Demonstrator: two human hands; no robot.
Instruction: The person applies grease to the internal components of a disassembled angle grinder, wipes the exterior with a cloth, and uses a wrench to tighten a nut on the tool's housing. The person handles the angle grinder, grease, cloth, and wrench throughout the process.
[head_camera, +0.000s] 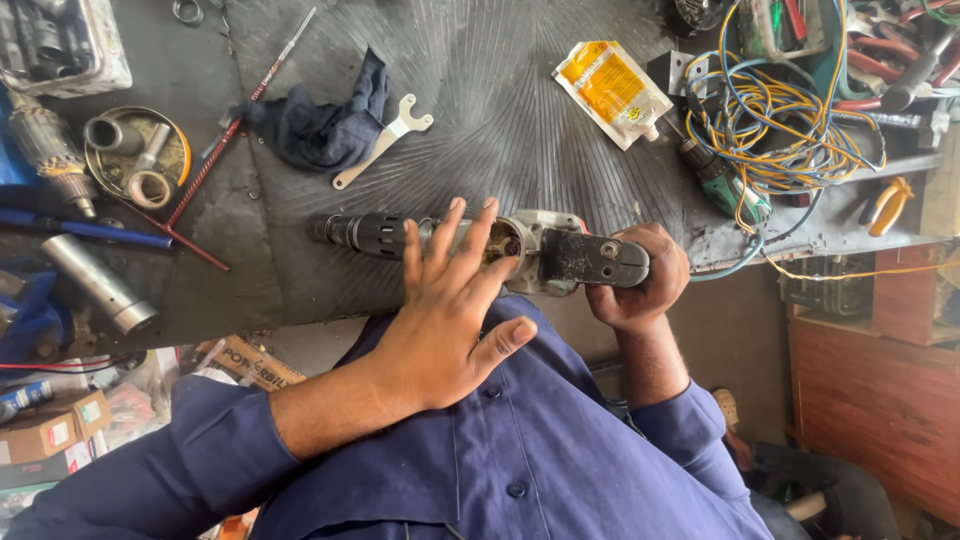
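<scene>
Two hands meet on our grey-and-black power drill body, lying across the near edge of the dark ribbed rubber bench mat. Our left hand rests flat on its middle, fingers spread; our right hand wraps its black rear handle. A crumpled dark blue rag lies well beyond.

Bench: dark ribbed rubber mat over a worn workbench.
Right: reddish wooden cabinet.
Light: even daylight.

Cloth behind drill, wires right.
</scene>
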